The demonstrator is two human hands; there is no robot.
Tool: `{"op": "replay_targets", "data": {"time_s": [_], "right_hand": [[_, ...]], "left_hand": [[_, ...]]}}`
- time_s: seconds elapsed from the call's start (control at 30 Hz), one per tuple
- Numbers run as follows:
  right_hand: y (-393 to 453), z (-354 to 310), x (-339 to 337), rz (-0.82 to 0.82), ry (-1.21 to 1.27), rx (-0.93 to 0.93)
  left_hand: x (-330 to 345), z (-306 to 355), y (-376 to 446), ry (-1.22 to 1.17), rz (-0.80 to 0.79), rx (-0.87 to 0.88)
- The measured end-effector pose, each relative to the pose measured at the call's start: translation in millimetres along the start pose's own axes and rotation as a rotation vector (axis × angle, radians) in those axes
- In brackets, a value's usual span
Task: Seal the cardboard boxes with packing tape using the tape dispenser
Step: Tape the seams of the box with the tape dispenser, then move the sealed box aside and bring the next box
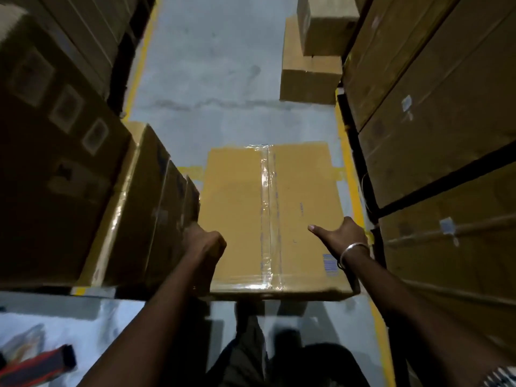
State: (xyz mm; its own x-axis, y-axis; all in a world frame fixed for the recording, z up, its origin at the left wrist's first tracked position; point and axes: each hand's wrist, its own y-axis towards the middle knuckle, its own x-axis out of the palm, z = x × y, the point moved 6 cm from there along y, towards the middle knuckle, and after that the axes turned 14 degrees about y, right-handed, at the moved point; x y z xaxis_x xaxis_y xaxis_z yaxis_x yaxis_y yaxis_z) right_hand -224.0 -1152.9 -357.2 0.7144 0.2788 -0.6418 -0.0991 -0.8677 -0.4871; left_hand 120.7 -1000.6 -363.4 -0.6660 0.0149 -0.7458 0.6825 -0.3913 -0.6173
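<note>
A brown cardboard box (237, 213) is held in front of me above the floor, its top seam covered by a strip of clear tape (268, 219). My left hand (202, 241) grips the box's left edge, fingers curled over the side. My right hand (339, 236) holds the right edge, thumb lying flat on the top and fingers hidden down the side; a metal bangle sits on that wrist. A red and black object (42, 361), blurred, lies at the lower left; it may be the tape dispenser.
Tall stacks of cartons line the left (55, 163) and the right (446, 135). Two stacked boxes (310, 74) stand on the grey floor (209, 79) ahead. Yellow floor lines mark a narrow aisle. My legs show below the box.
</note>
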Motion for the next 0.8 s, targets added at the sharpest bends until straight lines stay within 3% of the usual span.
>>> {"op": "replay_targets", "data": {"time_s": [0.27, 0.53, 0.8], "right_hand": [[161, 104, 152, -0.147, -0.001, 0.113], [264, 224, 310, -0.191, 0.053, 0.052], [282, 276, 360, -0.273, 0.018, 0.088]], "left_hand": [[142, -18, 165, -0.004, -0.031, 0.026], [292, -84, 295, -0.006, -0.005, 0.123], [361, -121, 341, 0.098, -0.009, 0.153]]}}
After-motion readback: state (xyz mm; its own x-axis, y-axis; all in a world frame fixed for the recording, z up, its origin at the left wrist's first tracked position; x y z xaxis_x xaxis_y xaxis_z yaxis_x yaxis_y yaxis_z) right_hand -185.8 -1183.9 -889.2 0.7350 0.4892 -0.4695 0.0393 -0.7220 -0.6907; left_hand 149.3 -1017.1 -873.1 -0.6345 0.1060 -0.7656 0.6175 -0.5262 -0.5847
